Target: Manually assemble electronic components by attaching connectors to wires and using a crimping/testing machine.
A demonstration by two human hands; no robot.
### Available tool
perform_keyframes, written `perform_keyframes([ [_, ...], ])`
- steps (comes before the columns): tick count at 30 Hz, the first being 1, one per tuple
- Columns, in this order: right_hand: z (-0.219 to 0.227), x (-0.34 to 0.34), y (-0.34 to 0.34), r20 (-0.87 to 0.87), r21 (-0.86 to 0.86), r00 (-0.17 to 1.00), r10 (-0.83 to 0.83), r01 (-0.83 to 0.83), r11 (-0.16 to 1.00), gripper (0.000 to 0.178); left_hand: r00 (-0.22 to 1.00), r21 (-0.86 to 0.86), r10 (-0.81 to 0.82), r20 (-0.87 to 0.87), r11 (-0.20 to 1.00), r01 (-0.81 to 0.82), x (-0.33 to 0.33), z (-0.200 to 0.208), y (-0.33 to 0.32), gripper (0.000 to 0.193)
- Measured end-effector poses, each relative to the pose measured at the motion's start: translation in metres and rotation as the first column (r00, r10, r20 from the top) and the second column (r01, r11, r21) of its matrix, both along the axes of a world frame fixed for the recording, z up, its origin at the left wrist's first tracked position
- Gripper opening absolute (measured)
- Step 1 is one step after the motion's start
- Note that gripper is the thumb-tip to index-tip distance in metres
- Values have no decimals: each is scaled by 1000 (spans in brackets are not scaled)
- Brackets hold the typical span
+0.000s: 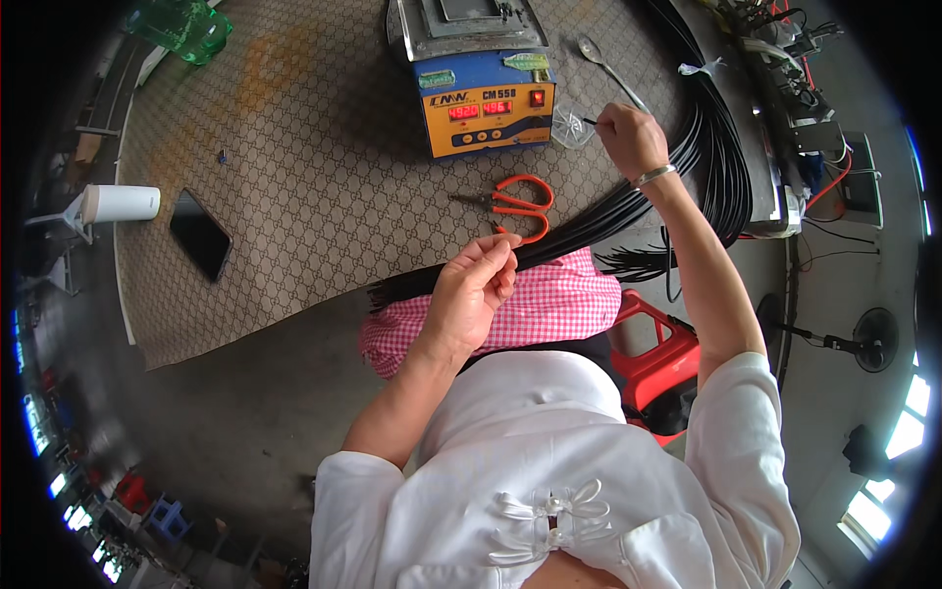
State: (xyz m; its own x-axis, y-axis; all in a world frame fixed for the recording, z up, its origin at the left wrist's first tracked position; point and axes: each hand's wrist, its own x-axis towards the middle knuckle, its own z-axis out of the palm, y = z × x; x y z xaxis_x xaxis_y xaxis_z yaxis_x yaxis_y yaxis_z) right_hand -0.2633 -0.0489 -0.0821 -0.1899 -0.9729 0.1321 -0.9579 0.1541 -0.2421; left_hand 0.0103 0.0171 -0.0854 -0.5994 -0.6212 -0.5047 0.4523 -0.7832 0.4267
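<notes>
My left hand point(473, 293) is closed in a pinch above the near end of a bundle of black cables point(579, 231); what its fingertips hold, if anything, is too small to make out. Beyond it lies a pair of scissors point(523, 203) with orange-red handles. My right hand point(634, 142), with a bracelet at its wrist, is curled shut on a thin black piece point(590, 121). That piece points toward a small clear plastic dish point(571, 128). Next to the dish stands a blue and yellow soldering pot point(488, 113) with red lit digits and a metal tray point(471, 31) on top.
A metal spoon point(613, 74) lies beyond my right hand. A black phone point(201, 236), a white cup point(122, 203) and a green bottle point(184, 29) are at the left of the patterned table cover point(294, 196). Pink checked cloth point(549, 299) covers my lap, beside a red stool point(657, 358).
</notes>
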Motion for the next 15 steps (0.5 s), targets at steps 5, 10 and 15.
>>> perform_keyframes([
  [5, -1, 2, -6, -85, 68, 996, -22, 28, 997, 11, 1000, 6, -1, -7, 1000, 1, 0, -2, 2, 15],
  [10, 9, -3, -4, -25, 39, 998, 54, -53, 998, 9, 1000, 13, -2, -4, 1000, 2, 2, -1, 2, 14],
  [15, 27, -4, -3, -89, 98, 990, 111, -102, 990, 9, 1000, 4, -6, -5, 1000, 6, 3, -5, 3, 14],
])
